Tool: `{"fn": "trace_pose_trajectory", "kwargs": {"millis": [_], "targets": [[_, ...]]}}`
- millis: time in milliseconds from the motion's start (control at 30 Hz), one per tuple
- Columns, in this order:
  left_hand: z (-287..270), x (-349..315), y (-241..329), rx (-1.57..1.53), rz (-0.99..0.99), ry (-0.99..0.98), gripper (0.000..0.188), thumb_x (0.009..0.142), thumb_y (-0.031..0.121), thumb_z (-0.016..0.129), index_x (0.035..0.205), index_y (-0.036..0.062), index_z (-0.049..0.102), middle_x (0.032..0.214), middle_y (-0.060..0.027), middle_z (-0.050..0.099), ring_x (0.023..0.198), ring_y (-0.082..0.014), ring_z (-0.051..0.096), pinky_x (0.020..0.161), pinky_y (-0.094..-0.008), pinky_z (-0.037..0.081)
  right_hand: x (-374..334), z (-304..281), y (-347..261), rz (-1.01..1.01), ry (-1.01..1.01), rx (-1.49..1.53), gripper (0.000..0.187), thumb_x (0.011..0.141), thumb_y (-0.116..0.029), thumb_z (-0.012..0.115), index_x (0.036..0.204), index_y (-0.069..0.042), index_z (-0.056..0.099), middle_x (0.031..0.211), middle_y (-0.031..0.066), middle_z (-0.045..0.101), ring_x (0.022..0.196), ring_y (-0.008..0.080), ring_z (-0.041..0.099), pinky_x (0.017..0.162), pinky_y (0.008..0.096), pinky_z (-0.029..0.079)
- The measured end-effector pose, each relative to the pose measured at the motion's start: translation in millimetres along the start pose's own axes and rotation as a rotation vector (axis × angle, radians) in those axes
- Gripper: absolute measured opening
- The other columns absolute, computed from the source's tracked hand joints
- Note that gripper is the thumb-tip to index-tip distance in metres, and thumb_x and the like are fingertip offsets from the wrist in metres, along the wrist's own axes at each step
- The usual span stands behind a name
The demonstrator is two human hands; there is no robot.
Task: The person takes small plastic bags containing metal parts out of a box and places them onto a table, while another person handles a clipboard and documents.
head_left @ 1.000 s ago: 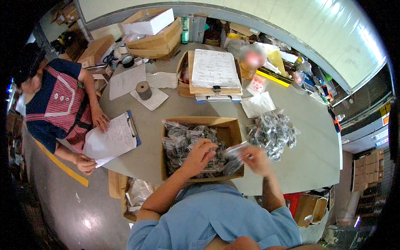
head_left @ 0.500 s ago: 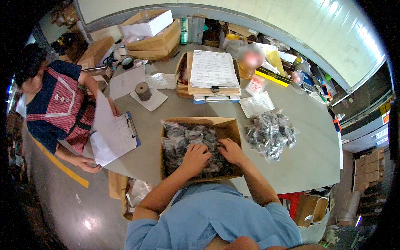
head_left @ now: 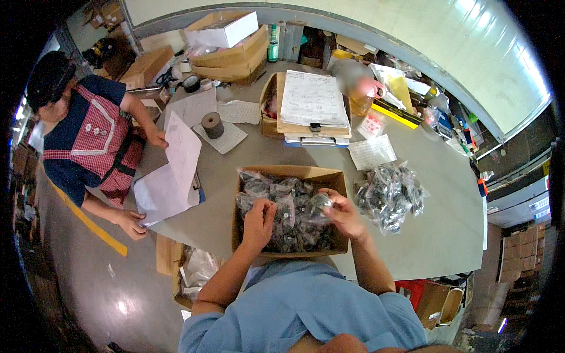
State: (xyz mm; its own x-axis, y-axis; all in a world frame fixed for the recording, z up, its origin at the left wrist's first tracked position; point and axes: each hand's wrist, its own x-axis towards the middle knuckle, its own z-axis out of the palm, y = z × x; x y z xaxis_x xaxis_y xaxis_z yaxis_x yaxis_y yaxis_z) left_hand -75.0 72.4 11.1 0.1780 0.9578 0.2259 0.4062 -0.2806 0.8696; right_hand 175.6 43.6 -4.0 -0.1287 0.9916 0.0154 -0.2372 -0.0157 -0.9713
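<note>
A cardboard box point(head_left: 331, 173) stands on the table in front of me, filled with small clear plastic bags point(head_left: 288, 203) of dark parts. Above the box's right side, my right hand point(head_left: 347, 219) pinches one clear plastic bag point(head_left: 321, 202) with something dark in it. Over the left part of the box is my left hand point(head_left: 258, 223), its fingers curled together; what they hold, if anything, is hidden. To the right of the box a loose pile of similar bags point(head_left: 391, 199) lies on the table.
At the left a person in a checked apron point(head_left: 112, 138) handles papers point(head_left: 184, 148) on a clipboard. Beyond the box are a brown roll point(head_left: 212, 125) and a stack of papers on a board point(head_left: 315, 100). Cartons point(head_left: 232, 62) stand at the back.
My right hand has risen out of the bags with one plastic bag. My left hand has drawn back toward the left, fingers curled. The other person's lifted sheet has shifted right.
</note>
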Motion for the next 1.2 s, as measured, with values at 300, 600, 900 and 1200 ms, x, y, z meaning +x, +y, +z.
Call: {"fn": "trace_pose_trajectory", "kwargs": {"millis": [300,600,900,1200], "targets": [[35,-7,12,-0.135,0.142,-0.358,0.024,0.092,0.022,0.049,0.102,0.0013,0.054,0.094,-0.0199,0.056,0.086,-0.0349,0.056,0.079,-0.0417,0.044,-30,-4,-32,0.316,-0.063,-0.044,0.017,0.08,-0.01,0.069,0.093,-0.001,0.066,0.112,0.0082,0.058,0.097,0.018,0.057,0.08,0.0292,0.048],[15,-7,-12,0.552,0.369,-0.469,0.043,0.075,0.017,0.067,0.114,0.0061,0.054,0.118,-0.0125,0.051,0.112,-0.0344,0.045,0.093,-0.0406,0.041,-44,-68,-88,-0.366,0.99,-1.514,0.028,0.083,-0.013,0.063,0.109,-0.004,0.059,0.101,0.0162,0.062,0.084,0.0279,0.061,0.071,0.0373,0.049],[6,2,-16,0.054,0.157,-0.126,0.007,0.083,0.005,0.059,0.087,0.0001,0.057,0.091,-0.0124,0.062,0.079,-0.0283,0.061,0.072,-0.0343,0.049,6,37,10,0.492,-0.063,-1.258,0.036,0.08,-0.037,0.065,0.089,-0.003,0.064,0.084,0.0212,0.064,0.082,0.0405,0.06,0.07,0.0486,0.047],[-12,-5,-15,-0.312,-0.002,-0.076,0.008,0.092,0.01,0.051,0.092,0.0024,0.055,0.104,-0.0106,0.064,0.084,-0.0178,0.06,0.078,-0.031,0.047,-6,45,-37,-0.361,-0.284,-1.138,0.014,0.075,-0.016,0.069,0.08,-0.005,0.062,0.127,0.0158,0.046,0.112,0.035,0.048,0.09,0.0391,0.043]]}}
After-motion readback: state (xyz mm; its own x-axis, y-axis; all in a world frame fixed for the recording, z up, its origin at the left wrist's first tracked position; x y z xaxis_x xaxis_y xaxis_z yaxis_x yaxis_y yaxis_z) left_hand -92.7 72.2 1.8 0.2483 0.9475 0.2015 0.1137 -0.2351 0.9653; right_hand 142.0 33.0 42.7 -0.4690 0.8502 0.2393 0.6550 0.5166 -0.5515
